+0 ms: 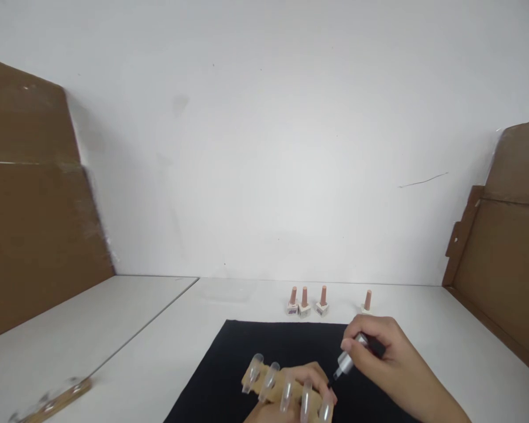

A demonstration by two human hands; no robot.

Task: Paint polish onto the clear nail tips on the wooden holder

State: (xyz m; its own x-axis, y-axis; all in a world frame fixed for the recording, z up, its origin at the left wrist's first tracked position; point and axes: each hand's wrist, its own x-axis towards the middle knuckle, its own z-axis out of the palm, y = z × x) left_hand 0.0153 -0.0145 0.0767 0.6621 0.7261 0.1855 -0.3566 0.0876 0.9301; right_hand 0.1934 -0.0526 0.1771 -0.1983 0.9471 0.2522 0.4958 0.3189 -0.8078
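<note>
White wall fills most of the view, with brown cardboard panels (35, 200) leaning at both sides, above a white desk (167, 346) that carries a black mat (242, 358). At the bottom edge, the left hand (306, 382) is closed around a wooden practice hand (273, 385) fitted with long, clear artificial nails (271, 374) that fan toward the camera; they look glossy, see-through and unpainted. The right hand (379, 346) pinches a silver brush cap (350, 355) between thumb and fingers, its dark tip pointing down just beside the rightmost nails. Whether the tip touches a nail cannot be told. Behind the mat, three small polish bottles (304, 304) with peach caps stand close together, and a fourth bottle (367, 302) stands apart to the right, just behind the right hand. A second nail holder (53, 402) lies at the desk's left edge, blurred.

Risks, as a judgement: the brush could drip onto the mat or smear the left hand's fingers, since they sit so near the nails; the holder could tilt if the grip loosens; the right wrist could knock the lone bottle
</note>
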